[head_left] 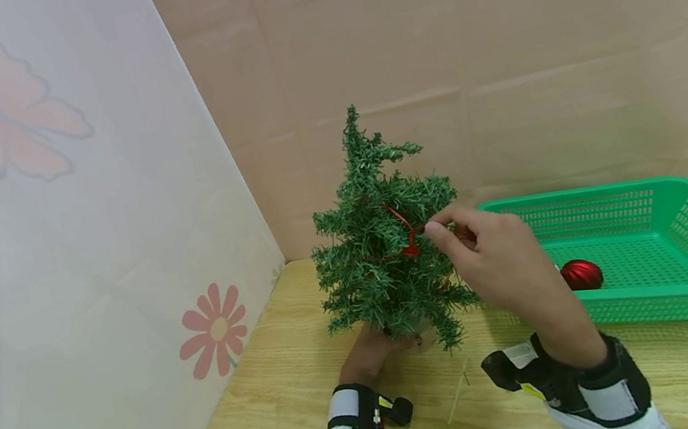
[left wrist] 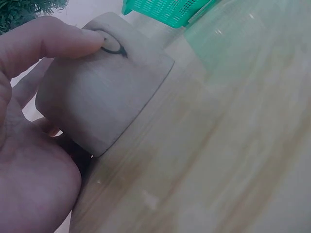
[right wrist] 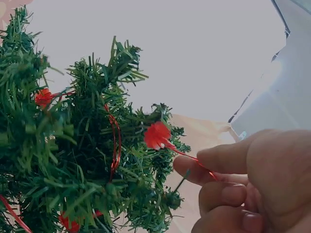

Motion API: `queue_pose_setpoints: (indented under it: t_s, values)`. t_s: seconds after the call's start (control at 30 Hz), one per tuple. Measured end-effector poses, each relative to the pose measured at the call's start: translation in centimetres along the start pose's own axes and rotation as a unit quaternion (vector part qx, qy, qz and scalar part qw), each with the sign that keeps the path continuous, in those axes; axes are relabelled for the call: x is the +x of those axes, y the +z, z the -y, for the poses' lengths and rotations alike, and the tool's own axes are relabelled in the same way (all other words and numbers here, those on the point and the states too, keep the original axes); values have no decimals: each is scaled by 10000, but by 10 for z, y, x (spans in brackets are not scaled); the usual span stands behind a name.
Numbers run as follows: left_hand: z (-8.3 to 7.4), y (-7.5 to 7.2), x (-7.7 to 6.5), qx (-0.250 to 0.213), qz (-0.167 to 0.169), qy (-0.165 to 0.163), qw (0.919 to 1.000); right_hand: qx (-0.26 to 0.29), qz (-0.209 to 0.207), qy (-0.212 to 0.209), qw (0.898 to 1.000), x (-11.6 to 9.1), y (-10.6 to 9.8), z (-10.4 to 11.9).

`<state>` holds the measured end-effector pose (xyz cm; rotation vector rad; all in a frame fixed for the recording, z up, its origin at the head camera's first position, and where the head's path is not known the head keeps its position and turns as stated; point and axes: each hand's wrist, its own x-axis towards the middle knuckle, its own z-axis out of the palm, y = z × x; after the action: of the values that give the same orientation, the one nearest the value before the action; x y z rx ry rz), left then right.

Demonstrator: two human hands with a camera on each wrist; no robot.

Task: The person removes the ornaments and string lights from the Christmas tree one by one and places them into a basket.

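A small artificial Christmas tree (head_left: 375, 239) stands on the wooden table. Low down, my left hand (head_left: 367, 353) grips its pale grey base (left wrist: 112, 97), the thumb on one face beside a dark oval mark and the other fingers partly hidden behind. At the tree's right side, my right hand (head_left: 505, 259) pinches a thin red wire (right wrist: 182, 153) between thumb and forefinger. Just beyond the fingertips, a red tuft (right wrist: 157, 135) sits on this wire. More red wire (right wrist: 115, 141) and another tuft (right wrist: 43, 97) lie among the branches.
A green plastic basket (head_left: 671, 292) stands to the right, with a shiny red ball (head_left: 582, 275) inside. A thin pale strip (head_left: 459, 392) lies on the table (head_left: 267, 409) in front of the tree. A patterned white wall panel (head_left: 84, 250) is at left.
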<state>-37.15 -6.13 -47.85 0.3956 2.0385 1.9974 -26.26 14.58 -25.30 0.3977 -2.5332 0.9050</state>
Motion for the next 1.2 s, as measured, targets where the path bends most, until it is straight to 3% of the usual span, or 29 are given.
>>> queue_pose_setpoints:
  t_s: [0.13,0.37,0.7,0.93,1.13,1.2]
  values:
    - [-2,2,1,104,31,87,9999,257,-259,-13,9993,-1,-1,0]
    - [-1,1,2,303,-42,-41,9995,660,-727,-116,9951,-2,-1,0]
    - [-1,0,0,647,-143,-193,9976,783,-790,-222,9935,-1,-1,0]
    - [1,3,-4,784,-249,-592,9948,976,-952,-400,9899,-2,0,1]
    - [1,3,2,572,132,53,9983,1118,-1132,-518,9859,-2,-1,0]
    - [-1,3,3,614,192,102,9979,1178,-1125,-493,9854,-3,-1,-1]
